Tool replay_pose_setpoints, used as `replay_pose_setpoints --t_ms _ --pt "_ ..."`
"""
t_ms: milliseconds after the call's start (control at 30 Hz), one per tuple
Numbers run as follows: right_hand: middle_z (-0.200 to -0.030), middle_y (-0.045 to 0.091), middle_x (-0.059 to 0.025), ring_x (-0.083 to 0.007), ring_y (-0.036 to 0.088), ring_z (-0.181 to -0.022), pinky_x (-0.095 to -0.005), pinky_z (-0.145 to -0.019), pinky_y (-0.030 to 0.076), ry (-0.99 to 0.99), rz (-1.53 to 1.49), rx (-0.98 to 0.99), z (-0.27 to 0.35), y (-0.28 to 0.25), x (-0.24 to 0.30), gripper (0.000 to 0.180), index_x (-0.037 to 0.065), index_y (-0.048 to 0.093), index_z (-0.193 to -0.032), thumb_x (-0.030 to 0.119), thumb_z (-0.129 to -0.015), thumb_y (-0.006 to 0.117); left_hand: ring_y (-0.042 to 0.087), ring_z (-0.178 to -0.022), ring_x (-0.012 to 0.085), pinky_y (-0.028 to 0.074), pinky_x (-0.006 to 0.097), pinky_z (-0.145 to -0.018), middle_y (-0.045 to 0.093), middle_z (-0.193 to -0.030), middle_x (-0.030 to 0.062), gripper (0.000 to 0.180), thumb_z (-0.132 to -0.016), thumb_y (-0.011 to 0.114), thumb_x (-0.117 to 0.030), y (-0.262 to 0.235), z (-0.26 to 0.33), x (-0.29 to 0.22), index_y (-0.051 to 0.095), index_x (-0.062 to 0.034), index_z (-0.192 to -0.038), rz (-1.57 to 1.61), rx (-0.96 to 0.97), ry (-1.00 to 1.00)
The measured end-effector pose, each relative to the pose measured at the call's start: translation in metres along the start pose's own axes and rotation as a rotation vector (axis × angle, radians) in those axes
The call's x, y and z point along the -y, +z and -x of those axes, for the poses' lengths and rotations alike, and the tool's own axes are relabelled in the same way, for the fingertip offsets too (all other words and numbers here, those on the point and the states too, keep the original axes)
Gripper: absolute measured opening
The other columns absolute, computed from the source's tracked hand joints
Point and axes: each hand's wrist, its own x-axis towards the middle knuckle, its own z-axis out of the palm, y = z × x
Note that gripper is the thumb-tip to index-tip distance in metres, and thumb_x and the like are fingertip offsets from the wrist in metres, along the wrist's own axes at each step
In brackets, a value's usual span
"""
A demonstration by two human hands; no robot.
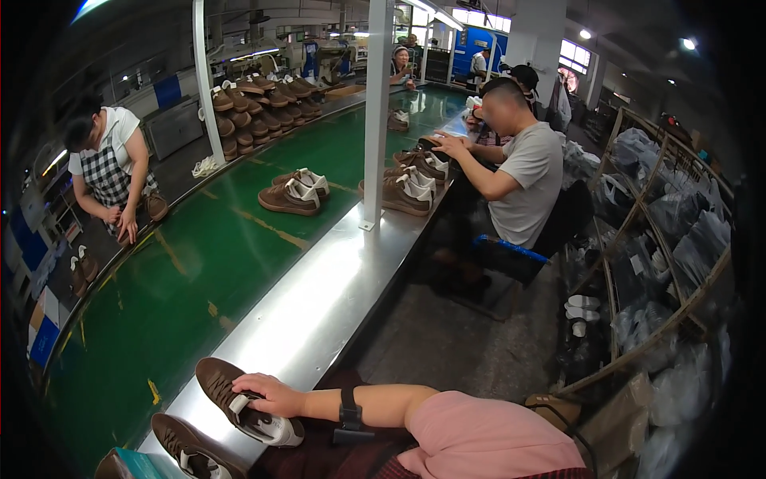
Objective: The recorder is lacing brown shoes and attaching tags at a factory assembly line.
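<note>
Brown material with pale lining is seen on the shoe under the hand [215,382], which is set at the near end of the metal table [307,299], its toe pointed to the far left, at the border of the green belt [199,279]. Its opening is covered by the right hand [271,395], which is reached in from the right; the fingers are slightly spread and partly bent over the tongue area, and whether the shoe is gripped or only touched cannot be told. A black band [349,411] is worn on that forearm, below a pink sleeve [487,431]. The left hand is not shown. Just beside the touched shoe, on its near left, a second brown shoe [177,437] is placed, and a teal box [132,465] is partly cut off at the near edge.

Farther along, two brown shoes [295,191] are carried on the belt, left of a white post [376,120]. Right of the post, more brown shoes [411,188] are lined up beside a seated co-worker in grey [531,172], by whose hands another shoe is handled. On the far left, brown shoes [259,116] are piled up.
</note>
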Motion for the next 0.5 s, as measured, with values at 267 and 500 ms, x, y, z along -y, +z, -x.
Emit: replay_pose_setpoints --t_ms 267,500 --pt "-0.13 0.048 -0.0127 -0.0297 0.044 -0.12 -0.0408 -0.102 0.032 -0.011 0.023 -0.008 0.001 0.0 -0.002 0.043 0.008 0.051 -0.123 0.012 -0.08 0.058 0.061 -0.084 0.0393 0.048 0.044 -0.077 0.066 -0.091 0.0203 0.027 -0.084 0.054 -0.021 -0.018 0.007 -0.012 0.067 -0.0026 -0.099 0.167 -0.042 -0.032" --pt "-0.129 0.048 -0.0126 -0.0301 0.044 -0.121 -0.041 -0.102 0.032 -0.001 0.01 0.0 -0.002 0.001 -0.001 0.045 0.008 0.051 -0.123 0.012 -0.079 0.059 0.061 -0.084 0.0396 0.048 0.044 -0.078 0.066 -0.092 0.021 0.028 -0.085 0.053 -0.022 -0.036 0.012 -0.009 0.067 -0.0014 -0.099 0.305 -0.077 -0.071"
